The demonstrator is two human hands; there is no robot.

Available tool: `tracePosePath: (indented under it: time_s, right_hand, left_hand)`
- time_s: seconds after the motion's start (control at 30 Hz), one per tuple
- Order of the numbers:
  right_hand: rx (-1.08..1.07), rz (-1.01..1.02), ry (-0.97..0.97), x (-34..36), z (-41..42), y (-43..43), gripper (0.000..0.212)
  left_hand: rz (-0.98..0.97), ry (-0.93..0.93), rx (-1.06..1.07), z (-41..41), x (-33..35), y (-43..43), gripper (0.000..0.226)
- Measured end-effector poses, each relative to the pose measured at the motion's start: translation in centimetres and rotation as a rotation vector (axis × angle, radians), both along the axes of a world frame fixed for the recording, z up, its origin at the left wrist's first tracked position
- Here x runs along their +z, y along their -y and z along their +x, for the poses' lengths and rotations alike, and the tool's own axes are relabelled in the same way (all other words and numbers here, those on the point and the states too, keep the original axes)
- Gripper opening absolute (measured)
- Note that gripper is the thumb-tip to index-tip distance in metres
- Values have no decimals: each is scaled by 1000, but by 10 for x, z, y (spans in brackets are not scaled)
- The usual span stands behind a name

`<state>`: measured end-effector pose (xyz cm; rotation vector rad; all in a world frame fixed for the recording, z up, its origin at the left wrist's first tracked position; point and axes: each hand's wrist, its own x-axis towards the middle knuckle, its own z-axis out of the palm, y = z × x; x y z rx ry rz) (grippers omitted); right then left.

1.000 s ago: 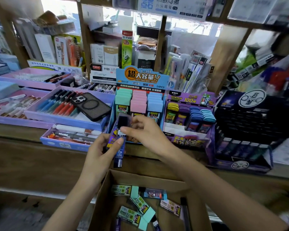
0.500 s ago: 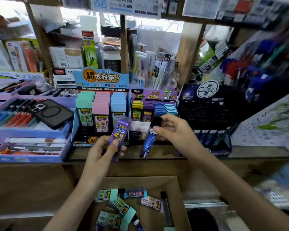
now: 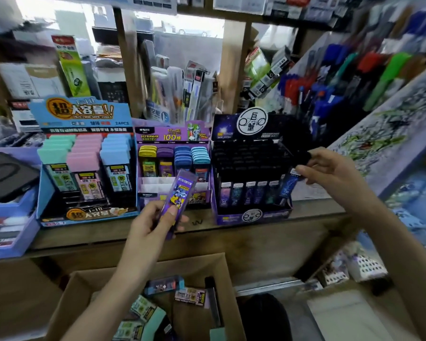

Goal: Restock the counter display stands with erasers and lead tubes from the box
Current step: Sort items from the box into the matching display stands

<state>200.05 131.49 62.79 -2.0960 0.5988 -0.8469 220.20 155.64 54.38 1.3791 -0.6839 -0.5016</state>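
Head view: your left hand [image 3: 150,225] grips a purple tube [image 3: 181,190], tilted, over the counter's [image 3: 231,232] front edge, before the purple stand [image 3: 172,136]. Your right hand [image 3: 335,171] pinches a blue tube [image 3: 290,182] by its black cap at the black stand's [image 3: 251,215] right end. The box [image 3: 197,267] below holds loose packs [image 3: 191,295].

We've got one cam: head-worn, wide-angle, aimed fwd & down. It looks across the desk [image 3: 202,232] from the near side, facing the purple display stand [image 3: 155,137] approx head-on, w/ shelving [image 3: 234,65] filling the top of frame. We're close: both forearms enter from the bottom, left hand [image 3: 153,225] near centre, right hand [image 3: 330,168] out to the right. The box [image 3: 194,269] sits directly below us at the bottom edge. Frame edges bend & blur, esp. at right.
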Motion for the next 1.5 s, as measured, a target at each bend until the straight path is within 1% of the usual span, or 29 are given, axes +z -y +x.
tracePosePath:
  time_s: [0.1, 0.17, 0.4, 0.53, 0.63, 0.73, 0.8, 0.87, 0.9, 0.93, 0.97, 1.0, 1.07, 1.13, 1.2, 1.23, 1.3, 1.37, 1.43, 1.5]
  right_hand:
    - [15, -74, -98, -8, -4, 10, 4]
    - [23, -101, -160, -14, -5, 12, 9]
    - [60, -115, -219, -19, -7, 17, 13]
    - [-68, -42, -167, -28, -1, 24, 9]
    - [-177, -28, -173, -37, 7, 23, 15]
    - [-225, -18, -215, -39, 10, 18, 23]
    - [-314, -63, -215, -38, 9, 10, 27]
    - [-422, -195, -106, -36, 6, -6, 23]
    - [-425, -262, -26, -34, 5, -17, 18]
    - [-379, -286, 43, -32, 7, -29, 15]
    - [-286, -253, 90, -30, 10, -41, 13]
    - [-165, -170, 109, -28, 15, -53, 14]
    - [71, 21, 74, -27, 31, -74, 16]
    - [219, 71, -16, -30, 47, -87, 11]
    - [258, 59, -29, -34, 57, -95, 11]
    - [258, 72, 5, -37, 61, -98, 14]
    - [255, 187, 104, -43, 66, -106, 20]
    - [257, 330, 159, -52, 72, -117, 24]
    - [283, 353, 79, -61, 78, -129, 25]
    - [360, 289, -100, -64, 83, -138, 25]
  left_hand:
    - [2, 13, -8, -9, -1, 10, 11]
    - [3, 11, -16, -15, -2, 15, 12]
    - [12, 4, -36, -23, -5, 21, 19]
    - [18, 3, -28, -25, -6, 23, 23]
    - [21, -11, -3, -28, -9, 26, 13]
    - [21, -34, -5, -31, -11, 26, 11]
    - [19, -41, -9, -33, -10, 24, 11]
    - [8, -42, -7, -34, -7, 22, 12]
    - [-2, -42, -16, -35, -5, 21, 15]
    - [-5, -36, -39, -36, -3, 20, 18]
    - [3, -16, -72, -37, -1, 19, 21]
    - [20, 18, -111, -37, 2, 18, 22]
    - [63, 94, -171, -36, 5, 15, 21]
    - [78, 138, -177, -31, 7, 10, 18]
    - [65, 112, -120, -23, 9, 3, 19]
    - [47, 56, -71, -18, 10, 0, 21]
    - [-26, -102, -5, -9, 11, -5, 26]
    - [-111, -219, -6, -3, 14, -8, 32]
    - [-146, -234, -12, 2, 17, -10, 31]
    - [-95, -133, -17, 8, 20, -14, 20]
